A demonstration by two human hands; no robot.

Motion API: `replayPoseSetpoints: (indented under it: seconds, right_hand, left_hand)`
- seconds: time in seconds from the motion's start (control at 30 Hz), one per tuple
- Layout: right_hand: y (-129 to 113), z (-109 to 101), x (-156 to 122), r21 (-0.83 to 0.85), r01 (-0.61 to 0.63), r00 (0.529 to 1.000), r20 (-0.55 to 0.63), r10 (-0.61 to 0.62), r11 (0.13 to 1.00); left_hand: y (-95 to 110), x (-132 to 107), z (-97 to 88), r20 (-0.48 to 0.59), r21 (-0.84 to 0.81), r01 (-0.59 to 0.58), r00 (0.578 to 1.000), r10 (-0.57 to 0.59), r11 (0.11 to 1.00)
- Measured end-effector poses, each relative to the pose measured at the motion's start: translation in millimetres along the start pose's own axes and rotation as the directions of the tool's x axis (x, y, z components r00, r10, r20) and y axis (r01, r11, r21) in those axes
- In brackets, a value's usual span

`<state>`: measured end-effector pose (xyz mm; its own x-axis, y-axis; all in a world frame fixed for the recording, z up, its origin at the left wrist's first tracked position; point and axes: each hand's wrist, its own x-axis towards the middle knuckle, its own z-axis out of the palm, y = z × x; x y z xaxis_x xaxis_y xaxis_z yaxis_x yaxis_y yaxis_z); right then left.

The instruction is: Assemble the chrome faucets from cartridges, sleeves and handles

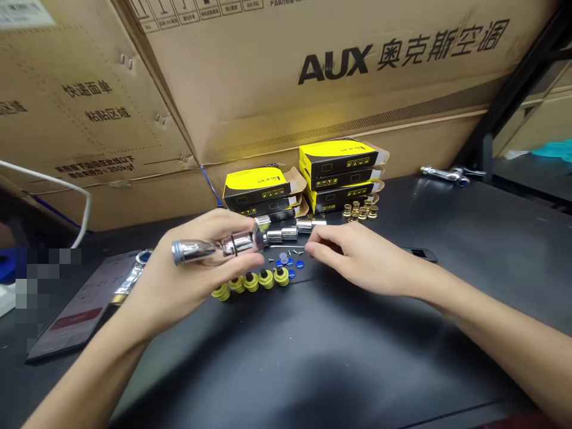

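My left hand is closed around a chrome faucet, holding it above the table with its flared end toward the left. My right hand rests low over the table, its thumb and fingertips brought together. A thin metal rod lies with one end at those fingertips; whether they grip it is unclear. Small screws, blue discs and a clear plastic piece lie between my hands. Below them stands a row of yellow valve cartridges with black stems. Behind, chrome cylinders lie in line.
Yellow-and-black boxes and a taller box stack stand before large cartons. Brass fittings sit beside them. Another chrome fixture lies far right. At left, a chrome part rests on a tablet.
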<state>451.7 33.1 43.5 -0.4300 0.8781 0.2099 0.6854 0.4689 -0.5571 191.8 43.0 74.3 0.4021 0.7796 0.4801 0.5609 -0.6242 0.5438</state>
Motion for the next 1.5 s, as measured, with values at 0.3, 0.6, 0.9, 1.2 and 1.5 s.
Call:
replayPoseSetpoints:
  seconds: [0.3,0.6,0.9,1.2,1.5]
  right_hand:
    - [8,-9,-7,-0.590,-0.170,0.974,0.020,0.224,0.790]
    - [3,-2,-8,-0.634,-0.161,0.962,0.071,0.264,0.756]
    - [13,-12,0,-0.598,-0.374,0.927,-0.263,0.268,0.709]
    - [50,-32,4,-0.627,-0.419,0.908,-0.296,0.297,0.657]
    - [56,-27,10,-0.627,-0.449,0.892,-0.269,0.364,0.637]
  left_hand:
    - [-25,5,1.5,0.092,-0.608,0.343,0.926,-0.365,0.717]
    - [-20,6,-0.4,0.197,-0.741,0.380,0.911,-0.362,0.554]
    - [-24,11,0.3,0.000,-0.753,0.317,0.876,-0.482,0.576]
    - [-26,11,-0.7,0.128,-0.764,0.421,0.842,-0.525,0.489]
    - [-23,8,7.8,0.133,-0.578,0.491,0.845,-0.518,0.652]
